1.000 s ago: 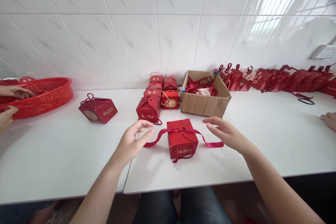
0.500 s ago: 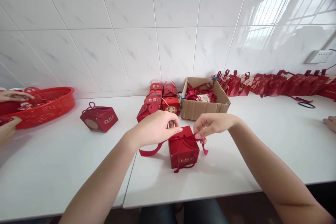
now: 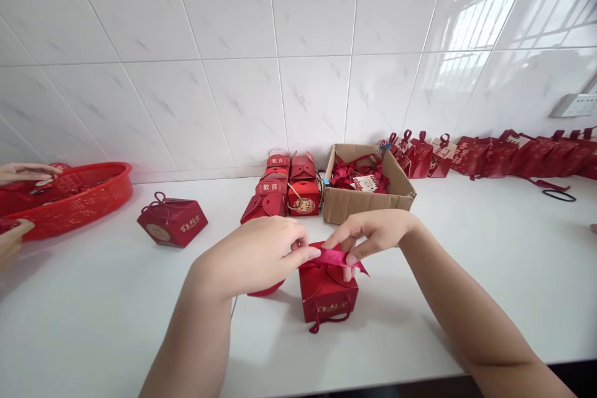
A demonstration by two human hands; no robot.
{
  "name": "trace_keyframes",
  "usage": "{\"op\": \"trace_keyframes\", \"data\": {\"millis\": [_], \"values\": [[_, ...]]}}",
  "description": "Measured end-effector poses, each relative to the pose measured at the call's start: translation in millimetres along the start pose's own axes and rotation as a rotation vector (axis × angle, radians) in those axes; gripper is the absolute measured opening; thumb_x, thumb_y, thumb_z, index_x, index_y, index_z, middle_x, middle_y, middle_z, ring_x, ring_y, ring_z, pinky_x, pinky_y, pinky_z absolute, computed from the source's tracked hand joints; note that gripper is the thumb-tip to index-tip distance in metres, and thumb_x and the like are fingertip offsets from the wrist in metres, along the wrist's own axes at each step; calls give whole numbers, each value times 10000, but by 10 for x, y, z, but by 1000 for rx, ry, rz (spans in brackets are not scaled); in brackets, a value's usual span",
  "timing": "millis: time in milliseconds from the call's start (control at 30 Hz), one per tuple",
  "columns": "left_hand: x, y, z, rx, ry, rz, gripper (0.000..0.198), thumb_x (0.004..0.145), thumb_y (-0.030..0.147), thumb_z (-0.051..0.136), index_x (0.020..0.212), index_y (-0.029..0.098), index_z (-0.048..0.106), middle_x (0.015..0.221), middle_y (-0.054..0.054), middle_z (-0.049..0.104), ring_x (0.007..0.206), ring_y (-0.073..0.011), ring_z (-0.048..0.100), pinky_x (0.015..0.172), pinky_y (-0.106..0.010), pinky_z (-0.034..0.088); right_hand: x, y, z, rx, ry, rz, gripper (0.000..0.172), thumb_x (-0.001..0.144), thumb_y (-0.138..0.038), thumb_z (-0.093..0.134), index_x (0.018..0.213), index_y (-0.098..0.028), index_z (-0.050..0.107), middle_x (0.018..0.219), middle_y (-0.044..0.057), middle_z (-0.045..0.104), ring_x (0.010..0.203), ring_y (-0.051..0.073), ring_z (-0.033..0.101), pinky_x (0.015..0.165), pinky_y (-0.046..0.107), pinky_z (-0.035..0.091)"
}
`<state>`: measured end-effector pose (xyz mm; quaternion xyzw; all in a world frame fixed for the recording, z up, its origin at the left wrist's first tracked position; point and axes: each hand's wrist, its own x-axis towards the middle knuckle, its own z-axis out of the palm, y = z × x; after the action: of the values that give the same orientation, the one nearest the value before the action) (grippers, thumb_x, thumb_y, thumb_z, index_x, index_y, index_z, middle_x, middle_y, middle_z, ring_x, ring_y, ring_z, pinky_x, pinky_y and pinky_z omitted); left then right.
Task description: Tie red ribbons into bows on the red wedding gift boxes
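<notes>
A red gift box (image 3: 329,298) with gold lettering and a dark red cord handle on its front stands on the white table before me. Across its folded top runs a crimson ribbon (image 3: 336,257). My left hand (image 3: 275,255) is closed, thumb and fingers pinching the ribbon at the top of the box. At the right, my right hand (image 3: 370,239) grips the ribbon between thumb and fingers, and its cut end sticks out past them. Part of the ribbon hangs in a loop below my left hand. My hands partly cover the box top.
Several red gift boxes (image 3: 304,198) stand behind, beside a cardboard box (image 3: 368,208) of ribbons. At left are another gift box (image 3: 172,222) and a red basin (image 3: 79,210) with another person's hands (image 3: 28,173). Red bags (image 3: 504,155) line the wall; a black ring (image 3: 559,195) lies at right.
My right hand has drawn the ribbon end in over the box top, where it now lies flat and broad. The left hand stays pinched beside it. The camera view has shifted slightly.
</notes>
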<state>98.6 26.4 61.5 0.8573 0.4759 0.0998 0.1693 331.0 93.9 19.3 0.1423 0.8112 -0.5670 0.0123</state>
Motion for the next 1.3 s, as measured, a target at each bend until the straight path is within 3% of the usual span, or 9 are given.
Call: {"op": "trace_keyframes", "data": {"millis": [233, 367, 467, 567, 767, 900, 1100, 1300], "values": [[351, -69, 170, 41, -157, -51, 496, 760, 645, 505, 533, 210, 431, 490, 9, 426, 400, -114, 340, 377, -266, 191, -55, -10, 29, -43, 52, 73, 431, 915, -271, 516, 1325, -152, 456, 926, 78, 723, 671, 107, 628, 664, 238, 492], [430, -114, 156, -13, -233, -35, 470, 761, 588, 537, 560, 197, 371, 531, 28, 339, 425, -94, 255, 396, -279, 169, -72, 7, 44, 0, 36, 59, 405, 914, -267, 526, 1291, -148, 439, 935, 99, 719, 749, 128, 655, 722, 266, 506], [435, -135, 121, -4, -280, 21, 393, 805, 486, 513, 571, 189, 405, 567, 21, 394, 461, -97, 294, 423, -279, 198, -76, -4, 59, -4, 83, 88, 352, 907, -279, 544, 1219, -165, 427, 876, 74, 721, 759, 125, 650, 738, 265, 499], [410, -139, 83, 1, -296, 63, 304, 823, 407, 496, 609, 190, 494, 639, 9, 509, 511, -107, 403, 453, -270, 258, -56, -21, 75, -42, 173, 172, 316, 886, -318, 575, 1132, -189, 423, 788, 32, 712, 666, 102, 612, 608, 204, 454], [375, -145, 33, 10, -213, 92, 190, 835, 360, 477, 786, 226, 603, 820, 10, 625, 609, -121, 533, 536, -259, 361, 41, -31, 118, -104, 209, 300, 466, 835, -323, 633, 1238, -178, 448, 587, -45, 626, 537, 109, 602, 557, 211, 433], [388, -156, 43, 21, -227, 86, 181, 830, 327, 460, 799, 224, 606, 839, 5, 636, 611, -126, 552, 513, -257, 361, 67, -1, 131, -141, 271, 233, 345, 831, -419, 613, 1065, -165, 627, 623, -17, 633, 530, 108, 590, 577, 235, 457], [396, -136, 72, 40, -214, 90, 199, 824, 314, 453, 832, 224, 630, 863, -14, 658, 657, -147, 584, 504, -263, 349, 120, 104, 205, -245, 556, 150, 305, 787, -477, 638, 821, -185, 722, 722, 2, 600, 580, 95, 482, 519, 228, 395], [385, -135, 87, 58, -157, 88, 242, 843, 316, 410, 848, 218, 631, 854, -32, 661, 637, -153, 568, 503, -269, 334, 177, 249, 488, 42, 739, 124, 286, 772, -432, 680, 847, -156, 688, 732, 10, 606, 541, 75, 477, 502, 216, 423]]}}
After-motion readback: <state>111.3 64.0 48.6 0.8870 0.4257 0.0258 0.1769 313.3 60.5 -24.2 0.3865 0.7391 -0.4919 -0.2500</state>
